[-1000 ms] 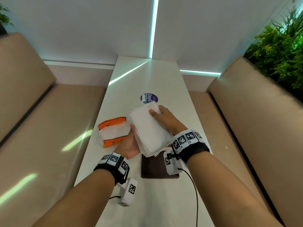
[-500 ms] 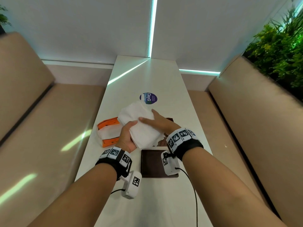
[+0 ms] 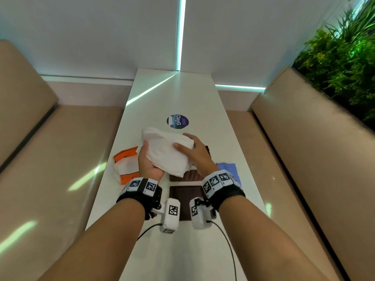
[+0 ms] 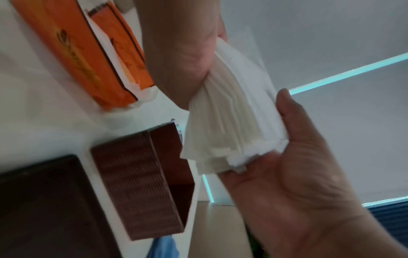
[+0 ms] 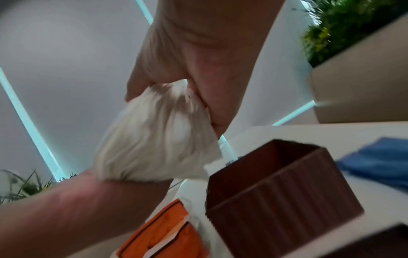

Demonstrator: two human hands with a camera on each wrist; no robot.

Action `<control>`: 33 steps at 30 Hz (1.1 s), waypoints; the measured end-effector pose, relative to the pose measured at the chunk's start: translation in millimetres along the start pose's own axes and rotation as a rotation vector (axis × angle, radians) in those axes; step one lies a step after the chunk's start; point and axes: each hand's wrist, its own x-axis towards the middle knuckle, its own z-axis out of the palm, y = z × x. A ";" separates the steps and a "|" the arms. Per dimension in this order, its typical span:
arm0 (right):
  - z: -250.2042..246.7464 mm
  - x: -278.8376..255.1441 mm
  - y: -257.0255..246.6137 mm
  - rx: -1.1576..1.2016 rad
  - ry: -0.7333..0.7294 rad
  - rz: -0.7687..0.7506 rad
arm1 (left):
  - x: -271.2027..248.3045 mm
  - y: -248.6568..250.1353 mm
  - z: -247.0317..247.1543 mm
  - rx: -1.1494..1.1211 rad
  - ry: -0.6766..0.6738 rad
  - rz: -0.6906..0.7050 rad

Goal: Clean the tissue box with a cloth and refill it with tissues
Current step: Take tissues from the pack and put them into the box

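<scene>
Tissues (image 3: pixel 166 154), a thick white stack, are sitting between both hands above the table (image 3: pixel 182 94): the left hand (image 3: pixel 149 161) is cupping the stack from beneath with fingers curling up its near edge, and the right hand (image 3: pixel 195 153) is gripping its far end, thumb lying across the top. Just below and to the right of that grip the brown ribbed tissue box (image 5: pixel 276 185) is standing open and looking empty, its dark lid (image 3: pixel 185 199) lying flat nearer the person. The blue cloth (image 3: pixel 229 169) is resting beyond the right wrist, touched by neither hand, so the wiping is probably finished. Left of the grip the torn orange tissue packet (image 3: pixel 125 163) is lying open. Refilling is seemingly under way; lowering the stack in and closing the lid are remaining.
</scene>
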 end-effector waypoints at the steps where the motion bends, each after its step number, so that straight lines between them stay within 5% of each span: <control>1: 3.8 -2.0 4.6 0.071 0.028 -0.003 | -0.2 -2.5 2.3 -0.007 0.011 0.015; 5: 1.9 1.5 18.9 0.039 0.026 -0.056 | 0.8 -8.5 3.5 0.003 0.033 -0.032; 14: -48.4 18.2 17.0 -0.061 -0.204 0.203 | 8.3 7.7 -17.0 0.478 -0.072 -0.307; 17: -45.7 24.0 24.3 -0.095 -0.066 0.186 | 14.2 -2.5 -4.5 0.610 -0.024 -0.296; 21: -53.7 26.4 28.0 0.005 -0.140 0.181 | 25.6 -9.4 4.5 0.790 0.067 -0.192; 27: -68.0 39.4 37.6 -0.059 0.027 0.127 | 46.3 -13.2 13.1 0.716 -0.055 -0.238; 33: -69.3 59.9 53.3 -0.068 0.061 0.198 | 79.3 -32.5 17.0 1.006 0.037 -0.021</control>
